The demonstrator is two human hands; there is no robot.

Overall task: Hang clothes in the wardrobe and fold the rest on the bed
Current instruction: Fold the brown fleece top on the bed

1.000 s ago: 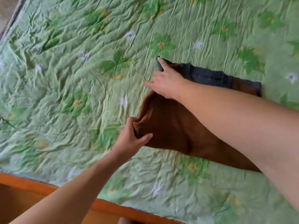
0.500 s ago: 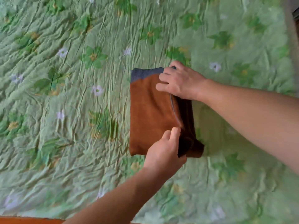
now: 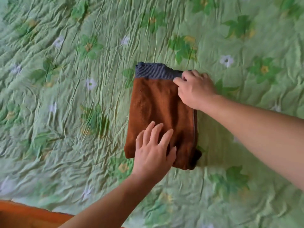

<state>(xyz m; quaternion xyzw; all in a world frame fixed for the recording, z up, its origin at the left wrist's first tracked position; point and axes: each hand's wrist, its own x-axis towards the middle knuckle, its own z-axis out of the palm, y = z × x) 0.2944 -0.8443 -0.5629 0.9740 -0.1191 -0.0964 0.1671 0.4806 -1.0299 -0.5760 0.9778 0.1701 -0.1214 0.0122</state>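
Crinkled green floral bedspread (image 3: 65, 112), orange wooden edge (image 3: 24, 216)

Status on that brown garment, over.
Left grip flat on brown garment. Right grip pinching its grey waistband corner. Folded on bedspread, nothing in the way.

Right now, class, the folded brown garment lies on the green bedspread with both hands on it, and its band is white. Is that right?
No: the head view shows the band is grey-blue, not white. The rest holds: the folded brown garment lies on the green bedspread, with the left hand and right hand on it.
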